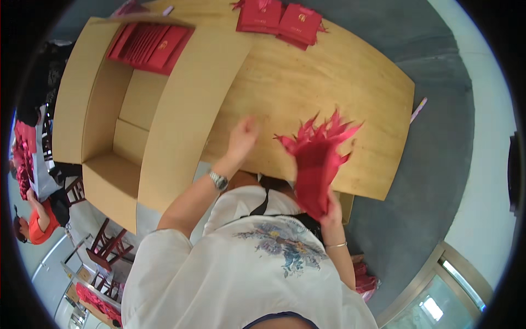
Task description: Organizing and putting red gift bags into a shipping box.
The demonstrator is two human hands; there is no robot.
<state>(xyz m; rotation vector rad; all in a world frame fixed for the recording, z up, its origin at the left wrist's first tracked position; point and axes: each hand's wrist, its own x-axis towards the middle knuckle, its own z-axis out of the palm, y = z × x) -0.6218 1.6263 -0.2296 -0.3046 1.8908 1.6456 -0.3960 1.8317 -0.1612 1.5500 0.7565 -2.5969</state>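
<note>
My right hand (332,211) is closed round the lower end of a bundle of red gift bags (316,172). The bundle is tilted, and its pink-red ribbon ends fan out over the table. My left hand (245,133), slightly blurred, is above the wooden table beside the cardboard box flap. Its fingers look curled in, and nothing shows in them. To the left stands a large open cardboard box (112,90). A row of red gift bags (148,46) is packed at its far end, and bare cardboard shows at the near end.
Stacks of red gift bags (279,22) lie at the far edge of the wooden table (329,71). Wooden chairs (109,247) and a person in orange (41,222) are at the left. A glass door (444,296) is at the lower right.
</note>
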